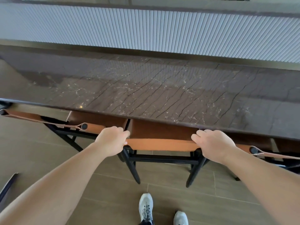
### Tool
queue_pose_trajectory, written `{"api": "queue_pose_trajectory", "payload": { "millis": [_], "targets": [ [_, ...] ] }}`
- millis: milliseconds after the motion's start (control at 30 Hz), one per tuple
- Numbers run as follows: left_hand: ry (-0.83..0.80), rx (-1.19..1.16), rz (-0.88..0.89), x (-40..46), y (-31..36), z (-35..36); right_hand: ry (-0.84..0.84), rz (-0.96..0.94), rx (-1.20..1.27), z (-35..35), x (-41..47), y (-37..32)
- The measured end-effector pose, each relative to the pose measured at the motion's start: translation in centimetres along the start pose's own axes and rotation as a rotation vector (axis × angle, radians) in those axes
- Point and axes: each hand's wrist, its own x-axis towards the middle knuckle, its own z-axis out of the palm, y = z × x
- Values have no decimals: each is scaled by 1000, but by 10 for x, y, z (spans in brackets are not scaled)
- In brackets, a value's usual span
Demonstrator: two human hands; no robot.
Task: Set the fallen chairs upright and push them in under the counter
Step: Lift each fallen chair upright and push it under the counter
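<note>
Middle chair (pixel 162 144) stands upright on black legs, its brown seat partly tucked beneath the edge of the dark marble counter (pixel 162 88); tan leather backrest strip runs between the two hands. Left hand (pixel 112 140) grips the backrest's left end, fingers curled over the top, knuckles up, fingertips hidden behind the leather. Right hand (pixel 212 143) grips the right end the same way, fingers (pixel 197 138) bunched together and bent over the top edge, thumb not visible. Just left of the left-hand fingers: a second chair (pixel 95 120), upright, seat under the counter, its backrest end with a black round cap and a loose strap. Just right of the right-hand fingers: a third chair (pixel 258 148), black cap and strap showing, seat also under the counter. Beyond the fingers, past the counter top, a ribbed pale panel (pixel 146 33). Below the hands, tan floor tiles (pixel 211 192) and two white sneakers (pixel 146 207), close to the chair's rear legs.
</note>
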Motion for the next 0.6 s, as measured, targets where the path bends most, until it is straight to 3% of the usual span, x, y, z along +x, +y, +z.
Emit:
{"api": "queue_pose_trajectory", "payload": {
  "millis": [300, 600],
  "targets": [
    [21, 21, -15, 9, 47, -6, -26, -11, 4, 31, -21, 30],
    [160, 84, 149, 14, 79, -22, 15, -30, 13, 53, -31, 57]
  ]
}}
